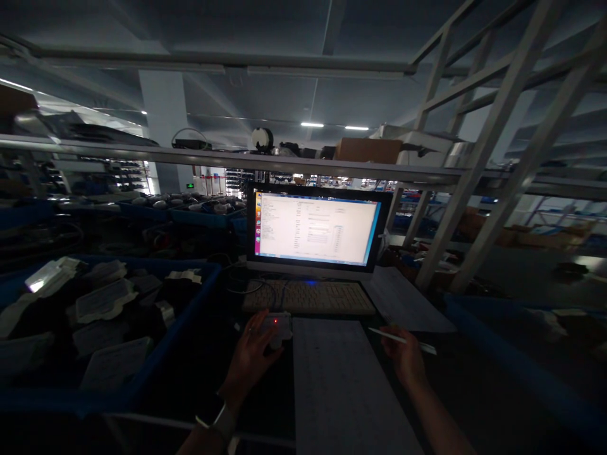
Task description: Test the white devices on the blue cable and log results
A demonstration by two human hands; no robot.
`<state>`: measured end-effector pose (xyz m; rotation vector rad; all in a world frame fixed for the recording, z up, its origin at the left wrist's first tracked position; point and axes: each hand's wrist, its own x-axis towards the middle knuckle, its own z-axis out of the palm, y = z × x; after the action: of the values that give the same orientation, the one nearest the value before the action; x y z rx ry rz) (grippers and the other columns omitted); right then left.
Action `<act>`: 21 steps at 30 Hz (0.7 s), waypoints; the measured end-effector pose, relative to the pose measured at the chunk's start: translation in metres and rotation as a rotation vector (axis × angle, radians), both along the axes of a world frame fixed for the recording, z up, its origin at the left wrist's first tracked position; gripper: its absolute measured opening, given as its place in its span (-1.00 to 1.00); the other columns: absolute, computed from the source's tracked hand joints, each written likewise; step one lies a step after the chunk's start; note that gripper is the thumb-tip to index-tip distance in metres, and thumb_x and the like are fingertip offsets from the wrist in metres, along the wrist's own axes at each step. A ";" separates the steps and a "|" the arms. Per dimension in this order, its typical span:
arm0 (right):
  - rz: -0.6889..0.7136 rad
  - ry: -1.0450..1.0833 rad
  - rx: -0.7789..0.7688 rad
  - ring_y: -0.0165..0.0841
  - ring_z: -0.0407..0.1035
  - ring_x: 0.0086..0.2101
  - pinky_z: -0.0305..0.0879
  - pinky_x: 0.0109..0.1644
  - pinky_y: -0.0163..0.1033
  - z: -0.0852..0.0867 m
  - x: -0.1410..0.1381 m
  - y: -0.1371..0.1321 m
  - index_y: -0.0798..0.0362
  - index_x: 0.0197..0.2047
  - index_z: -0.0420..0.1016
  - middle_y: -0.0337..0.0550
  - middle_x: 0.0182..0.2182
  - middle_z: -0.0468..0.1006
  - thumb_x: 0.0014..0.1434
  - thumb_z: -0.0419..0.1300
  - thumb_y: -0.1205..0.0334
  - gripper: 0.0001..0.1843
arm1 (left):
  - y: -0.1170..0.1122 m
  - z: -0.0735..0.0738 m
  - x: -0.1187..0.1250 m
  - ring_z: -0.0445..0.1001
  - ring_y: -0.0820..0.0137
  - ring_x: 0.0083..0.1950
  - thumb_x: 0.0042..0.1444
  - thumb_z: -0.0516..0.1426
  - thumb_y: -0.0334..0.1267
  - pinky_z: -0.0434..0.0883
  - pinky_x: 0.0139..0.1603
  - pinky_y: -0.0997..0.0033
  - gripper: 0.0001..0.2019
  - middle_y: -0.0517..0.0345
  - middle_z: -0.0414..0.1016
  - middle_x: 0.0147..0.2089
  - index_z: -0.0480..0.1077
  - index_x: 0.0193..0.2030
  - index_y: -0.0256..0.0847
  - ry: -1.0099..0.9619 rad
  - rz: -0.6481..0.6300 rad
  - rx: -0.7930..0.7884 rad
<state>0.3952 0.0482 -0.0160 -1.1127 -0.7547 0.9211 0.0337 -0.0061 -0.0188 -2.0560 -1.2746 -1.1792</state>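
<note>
My left hand [253,354] is closed around the near left side of a small pale boxy device [283,323], which shows a red light. A rounded part sits at the device's lower edge, its kind too dark to tell. In my right hand [405,360] a slim white pen [427,347] lies slanted between the fingers, above the dark table. Between the hands lies a white sheet of paper [332,373] with faint lines. Just beyond the device is a light keyboard [308,298], and behind it stands a lit monitor [315,230] showing a window of text and fields.
A blue bin [142,388] of pale flat-faced units on dark parts stands at left. Another blue bin [502,335] is at right. More paper [410,303] lies beside the monitor. A loaded shelf [303,165] crosses above, and a metal frame [497,126] rises at right.
</note>
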 end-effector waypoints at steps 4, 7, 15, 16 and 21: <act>-0.006 0.007 -0.011 -0.40 0.28 -0.64 0.09 -0.66 -0.34 0.001 0.000 0.000 0.07 -0.57 0.49 -0.14 -0.67 0.45 -0.23 0.18 -0.14 -0.60 | -0.001 0.000 0.000 0.31 0.11 0.19 -0.06 0.27 -0.29 0.49 0.02 0.07 -0.68 -0.10 0.30 0.18 0.39 -0.11 -0.16 0.009 0.012 -0.018; -0.010 0.005 -0.025 -0.40 0.27 -0.65 0.07 -0.68 -0.34 0.002 0.000 0.000 0.07 -0.57 0.47 -0.14 -0.67 0.45 -0.24 0.19 -0.12 -0.62 | -0.001 0.001 0.001 0.31 0.12 0.19 -0.07 0.27 -0.32 0.48 0.05 0.08 -0.67 -0.09 0.29 0.19 0.40 -0.11 -0.17 -0.002 0.007 -0.028; 0.019 -0.016 -0.041 -0.40 0.30 -0.62 0.14 -0.63 -0.33 0.006 0.001 -0.004 0.09 -0.55 0.50 -0.13 -0.66 0.44 -0.24 0.21 -0.07 -0.64 | -0.004 0.004 0.002 0.33 0.12 0.18 -0.07 0.27 -0.31 0.50 0.01 0.08 -0.64 -0.07 0.32 0.16 0.38 -0.08 -0.14 0.004 0.016 -0.024; 0.019 -0.020 -0.042 -0.39 0.30 -0.61 0.14 -0.62 -0.33 0.006 0.001 -0.004 0.10 -0.55 0.51 -0.13 -0.65 0.45 -0.24 0.22 -0.05 -0.66 | -0.004 0.004 0.002 0.33 0.12 0.19 -0.07 0.27 -0.31 0.50 0.02 0.07 -0.64 -0.07 0.32 0.17 0.38 -0.08 -0.14 0.002 0.019 -0.028; 0.015 -0.021 -0.044 -0.41 0.28 -0.62 0.11 -0.63 -0.35 0.004 0.002 -0.003 0.11 -0.56 0.52 -0.14 -0.67 0.44 -0.25 0.23 -0.03 -0.66 | -0.003 0.002 0.002 0.33 0.12 0.19 -0.06 0.26 -0.30 0.49 0.03 0.06 -0.66 -0.06 0.32 0.18 0.38 -0.09 -0.13 -0.009 0.017 -0.041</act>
<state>0.3969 0.0453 -0.0122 -1.1585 -0.7645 0.9440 0.0357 -0.0091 -0.0172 -2.0671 -1.3279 -1.1657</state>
